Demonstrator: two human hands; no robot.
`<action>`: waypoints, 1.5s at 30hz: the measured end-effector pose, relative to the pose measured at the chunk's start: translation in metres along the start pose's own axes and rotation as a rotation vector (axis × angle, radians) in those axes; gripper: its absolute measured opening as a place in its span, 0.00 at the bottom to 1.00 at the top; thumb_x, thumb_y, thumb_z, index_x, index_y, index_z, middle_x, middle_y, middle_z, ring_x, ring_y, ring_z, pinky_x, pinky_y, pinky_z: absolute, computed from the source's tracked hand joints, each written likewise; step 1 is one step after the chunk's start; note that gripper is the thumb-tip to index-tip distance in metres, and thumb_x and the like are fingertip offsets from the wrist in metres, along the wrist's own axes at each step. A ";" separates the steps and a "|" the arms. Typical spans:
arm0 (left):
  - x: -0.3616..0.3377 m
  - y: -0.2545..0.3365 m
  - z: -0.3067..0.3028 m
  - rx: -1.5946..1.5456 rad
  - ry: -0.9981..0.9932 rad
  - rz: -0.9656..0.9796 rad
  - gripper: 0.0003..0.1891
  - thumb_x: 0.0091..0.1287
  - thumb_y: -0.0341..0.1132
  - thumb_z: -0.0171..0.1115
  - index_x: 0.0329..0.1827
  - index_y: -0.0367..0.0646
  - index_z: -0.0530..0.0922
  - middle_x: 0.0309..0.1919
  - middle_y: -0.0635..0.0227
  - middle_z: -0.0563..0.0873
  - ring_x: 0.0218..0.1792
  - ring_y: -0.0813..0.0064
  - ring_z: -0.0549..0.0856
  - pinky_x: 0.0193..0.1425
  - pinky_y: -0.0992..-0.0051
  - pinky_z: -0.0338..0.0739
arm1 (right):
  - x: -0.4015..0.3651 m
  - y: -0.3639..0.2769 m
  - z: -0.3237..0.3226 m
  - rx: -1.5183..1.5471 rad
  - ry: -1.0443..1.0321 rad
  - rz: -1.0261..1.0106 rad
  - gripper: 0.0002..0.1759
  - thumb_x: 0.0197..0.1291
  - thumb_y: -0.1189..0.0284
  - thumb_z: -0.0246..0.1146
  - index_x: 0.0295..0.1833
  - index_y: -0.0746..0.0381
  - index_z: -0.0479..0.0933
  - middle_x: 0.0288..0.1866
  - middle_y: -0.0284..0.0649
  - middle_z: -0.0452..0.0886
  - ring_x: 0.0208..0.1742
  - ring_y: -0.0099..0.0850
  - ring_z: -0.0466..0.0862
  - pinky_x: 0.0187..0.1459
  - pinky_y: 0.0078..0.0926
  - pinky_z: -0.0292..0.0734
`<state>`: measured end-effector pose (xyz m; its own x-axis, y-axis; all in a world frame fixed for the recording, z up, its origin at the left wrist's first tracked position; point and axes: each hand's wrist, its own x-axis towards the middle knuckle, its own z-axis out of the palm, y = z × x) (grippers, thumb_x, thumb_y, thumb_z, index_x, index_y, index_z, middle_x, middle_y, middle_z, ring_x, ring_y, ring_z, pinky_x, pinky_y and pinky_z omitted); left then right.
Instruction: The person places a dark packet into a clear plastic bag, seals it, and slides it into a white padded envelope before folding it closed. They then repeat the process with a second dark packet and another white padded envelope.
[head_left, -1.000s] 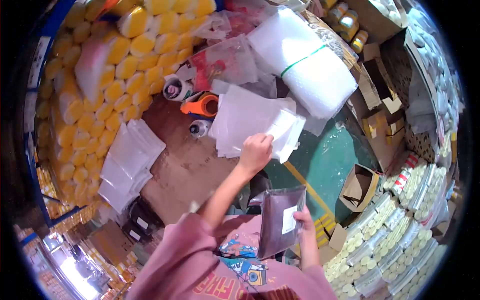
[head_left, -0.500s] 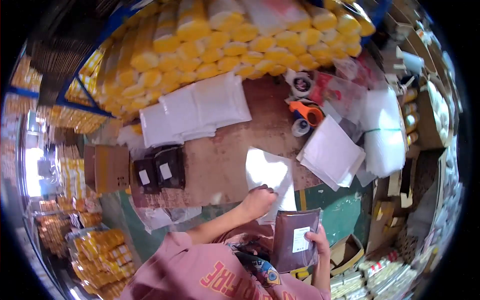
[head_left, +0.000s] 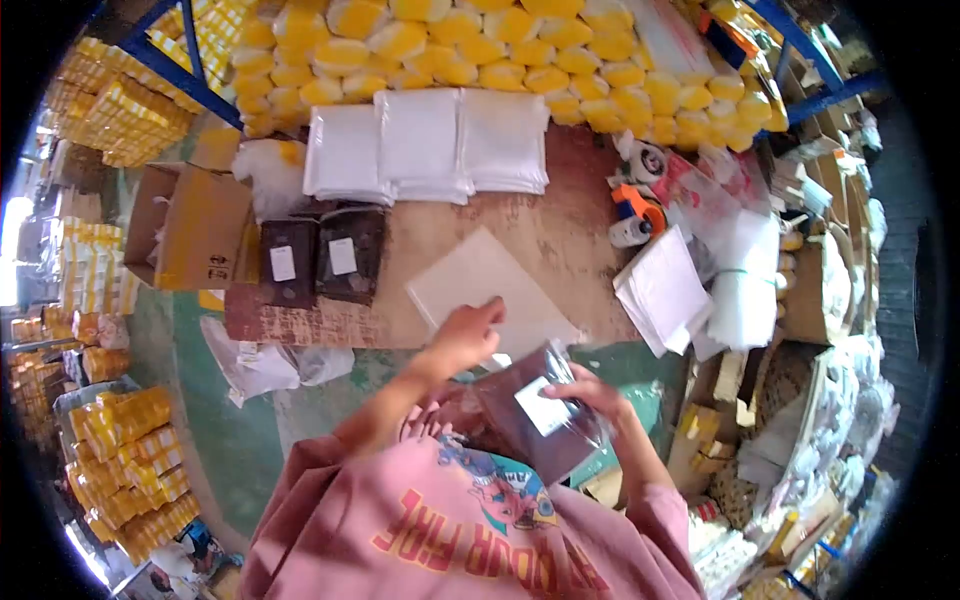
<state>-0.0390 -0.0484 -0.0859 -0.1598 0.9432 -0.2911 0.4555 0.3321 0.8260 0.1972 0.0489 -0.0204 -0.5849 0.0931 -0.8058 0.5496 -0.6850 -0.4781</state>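
My right hand grips a dark brown package in clear plastic with a white label, tilted in front of my chest. Thumb and fingers close on its right side. My left hand is over the near-left part of a translucent plastic bag lying flat on the table. Its fingers are curled, and what they pinch, if anything, cannot be made out. Two similar dark packages, one on the left and one beside it, lie with labels up at the table's left end.
Stacks of white plastic bags line the table's back. Behind them rise yellow-ended rolls. On the right are an orange tape dispenser, a white sheet stack and a tied white bundle. A cardboard box stands left.
The bag has turned and now lies flat on the table. My left hand has moved left and forward over it. The package in my right hand has come up and left, tilting.
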 end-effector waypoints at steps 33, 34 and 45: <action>-0.021 0.054 0.043 -0.461 0.722 0.068 0.24 0.50 0.23 0.62 0.55 0.44 0.79 0.53 0.56 0.81 0.54 0.55 0.79 0.61 0.63 0.72 | -0.062 0.015 0.027 -0.085 0.639 -0.464 0.17 0.51 0.75 0.73 0.46 0.69 0.81 0.37 0.35 0.84 0.35 0.22 0.81 0.39 0.22 0.77; -0.016 0.042 0.063 -0.798 0.620 -0.133 0.20 0.55 0.26 0.64 0.54 0.40 0.78 0.55 0.53 0.79 0.55 0.59 0.79 0.59 0.65 0.74 | -0.064 0.016 0.027 -0.118 0.663 -0.486 0.17 0.51 0.75 0.73 0.46 0.69 0.81 0.38 0.35 0.84 0.36 0.21 0.81 0.39 0.22 0.77; -0.033 0.067 0.050 -0.633 0.444 0.031 0.24 0.66 0.24 0.52 0.67 0.33 0.69 0.39 0.53 0.87 0.36 0.68 0.87 0.43 0.72 0.79 | -0.082 0.014 0.034 -0.084 0.788 -0.543 0.14 0.52 0.77 0.71 0.45 0.70 0.81 0.37 0.35 0.84 0.34 0.21 0.82 0.39 0.21 0.77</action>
<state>0.0407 -0.0569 -0.0448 -0.5523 0.8195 -0.1527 -0.1006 0.1162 0.9881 0.2325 0.0070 0.0511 -0.2202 0.8625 -0.4557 0.3802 -0.3543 -0.8543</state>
